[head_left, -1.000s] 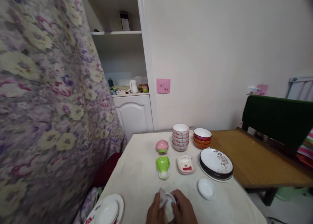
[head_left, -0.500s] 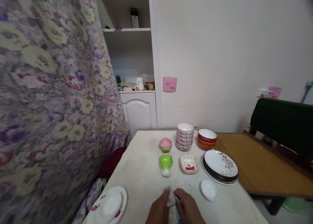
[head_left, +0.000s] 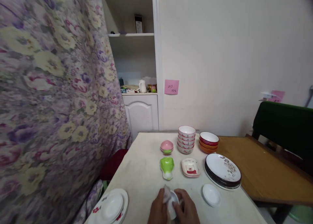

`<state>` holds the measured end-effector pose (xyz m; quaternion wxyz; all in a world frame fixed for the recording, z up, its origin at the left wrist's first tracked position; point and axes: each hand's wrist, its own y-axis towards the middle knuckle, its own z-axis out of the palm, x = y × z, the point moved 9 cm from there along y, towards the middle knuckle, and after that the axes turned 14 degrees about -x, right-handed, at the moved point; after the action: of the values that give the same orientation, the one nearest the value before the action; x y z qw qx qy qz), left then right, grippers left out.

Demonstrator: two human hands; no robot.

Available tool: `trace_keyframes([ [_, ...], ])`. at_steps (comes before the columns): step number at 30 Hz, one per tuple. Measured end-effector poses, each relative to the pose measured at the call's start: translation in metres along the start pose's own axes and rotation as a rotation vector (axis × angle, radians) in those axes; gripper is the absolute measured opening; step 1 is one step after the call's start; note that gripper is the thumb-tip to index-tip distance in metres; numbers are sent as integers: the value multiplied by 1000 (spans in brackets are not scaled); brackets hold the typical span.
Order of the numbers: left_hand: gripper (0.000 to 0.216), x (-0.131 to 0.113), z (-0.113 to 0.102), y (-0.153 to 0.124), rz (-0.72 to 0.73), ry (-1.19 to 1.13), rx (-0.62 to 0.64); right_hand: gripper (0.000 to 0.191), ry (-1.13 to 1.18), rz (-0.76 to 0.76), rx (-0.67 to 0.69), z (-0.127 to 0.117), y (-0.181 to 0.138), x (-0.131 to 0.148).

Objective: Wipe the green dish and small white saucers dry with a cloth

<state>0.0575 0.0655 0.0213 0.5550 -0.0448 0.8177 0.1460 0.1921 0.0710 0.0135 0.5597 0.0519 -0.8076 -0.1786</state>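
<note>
Nearest the camera, at the bottom edge of the head view, the left hand and the right hand are together, both clamped on a small white dish with a pale cloth pressed over its left rim. Compared with one second ago, the dish has turned in the hands and the cloth has shifted from the dish's left side to its upper rim; the hands have stayed over the near edge of the worktop. Judged from this, the wiping is in mid-course.

To the left lies a flowered plate stack; to the right, a small white saucer. Farther on lie a green leaf-shaped dish, a square red-and-white dish and a stack of dark-rimmed plates. Behind these stand a pink dish, a stack of white patterned bowls and a stack of red and orange bowls.

On the wall, a pink note carries handwriting, apparently "243" above a second line too small to read.
</note>
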Motion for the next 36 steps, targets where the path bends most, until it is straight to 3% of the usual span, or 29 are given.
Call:
trace_keyframes([
  [3,41,15,-4,-2,-91,-28,-105,23,37,22,-68,0,-4,-5],
  [8,36,2,11,-3,60,-24,119,18,-3,-116,75,-2,-1,14],
  [14,44,19,-2,1,-76,9,-91,23,28,26,-157,-7,-3,-12],
  [16,45,24,4,-1,-38,43,-36,16,36,-32,-134,-6,-5,-10],
  [18,45,21,14,-5,60,102,100,8,-5,-79,-31,-4,-5,-6],
  [21,44,12,17,-6,139,154,166,14,-50,-86,30,-5,-1,-3],
  [27,42,3,3,-3,-78,-98,-41,18,134,47,-136,1,-5,-21],
  [33,49,9,21,-10,-418,-619,54,17,431,373,-42,14,-7,-35],
  [36,62,17,37,-19,-618,-835,100,15,501,426,-17,17,-7,-35],
])
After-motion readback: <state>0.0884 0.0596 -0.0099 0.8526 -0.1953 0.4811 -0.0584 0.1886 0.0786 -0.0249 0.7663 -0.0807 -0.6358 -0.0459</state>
